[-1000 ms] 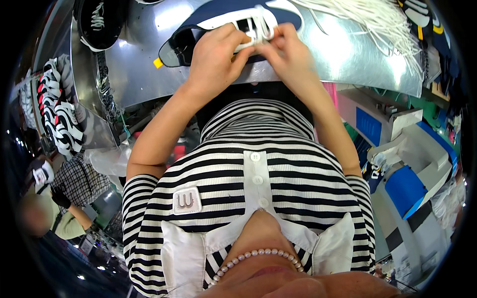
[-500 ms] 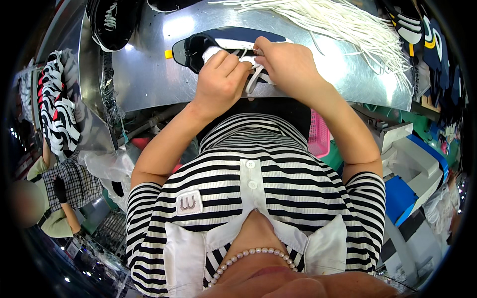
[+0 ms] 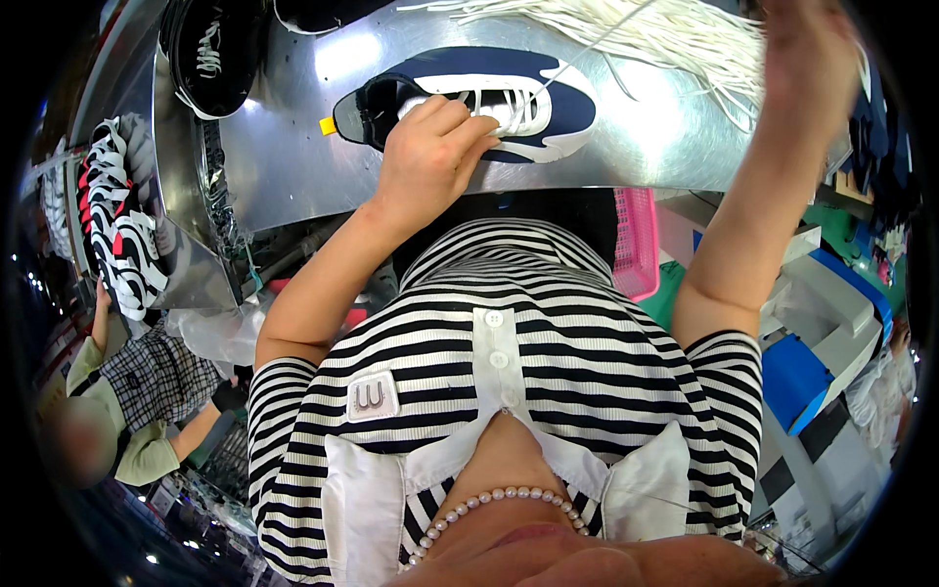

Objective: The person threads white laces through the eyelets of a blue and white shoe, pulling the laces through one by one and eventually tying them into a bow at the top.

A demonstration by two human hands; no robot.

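Note:
A navy and white sneaker [image 3: 569, 110] with a yellow heel tab lies on its sole on the metal table, toe pointing right. My left hand [image 3: 430, 152] is closed on its near side at the lacing, thumb and fingers pressed together; what sits under the fingertips is partly hidden. From the eyelets a white shoelace [image 3: 597, 44] stretches up and rightward, out past the top edge. My right hand [image 3: 810, 64] is raised far to the right, at the upper edge. Motion smears its fingers, so its hold on the lace cannot be made out.
A heap of loose white laces [image 3: 675, 49] covers the table's far right. Black shoes [image 3: 210, 59] stand at the far left. A pink basket [image 3: 636, 245] is below the table edge. At the left, a person [image 3: 147, 382] works beside a row of shoes [image 3: 122, 225].
My right hand has swung from the sneaker out to the far upper right, and a lace now stretches away from the eyelets. My left hand has stayed at the sneaker.

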